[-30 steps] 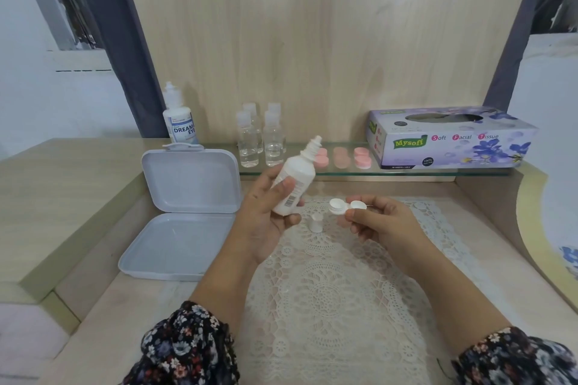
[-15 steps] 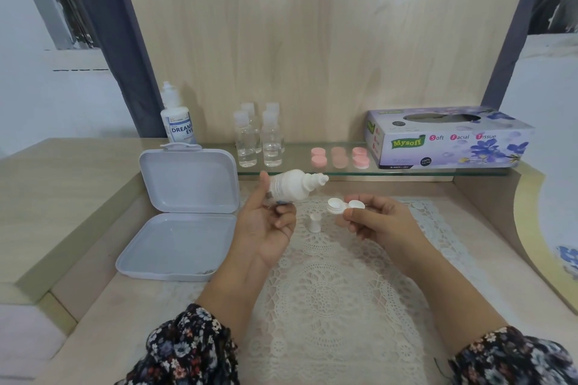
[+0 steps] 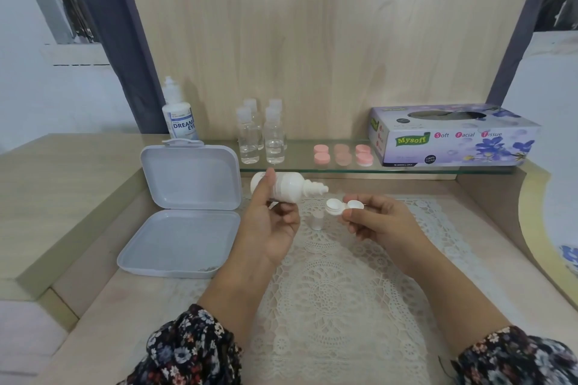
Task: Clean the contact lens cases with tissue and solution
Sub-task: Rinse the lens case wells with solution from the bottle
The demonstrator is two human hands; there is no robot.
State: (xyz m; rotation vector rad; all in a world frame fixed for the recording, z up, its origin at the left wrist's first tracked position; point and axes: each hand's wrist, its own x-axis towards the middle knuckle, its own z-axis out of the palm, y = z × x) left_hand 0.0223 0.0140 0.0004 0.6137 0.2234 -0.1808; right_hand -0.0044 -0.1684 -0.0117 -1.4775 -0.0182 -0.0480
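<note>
White bottle lies sideways at frame centre, gripped by the left hand. Right hand pinches the open lens case beside its nozzle.

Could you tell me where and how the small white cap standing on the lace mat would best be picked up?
Probably pinch the cap across its round sides from above: it stands upright on the lace mat, between both hands, top free.

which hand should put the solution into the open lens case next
Left. The left hand grips the white bottle, nozzle tipped toward the open case pinched in the right hand.
</note>
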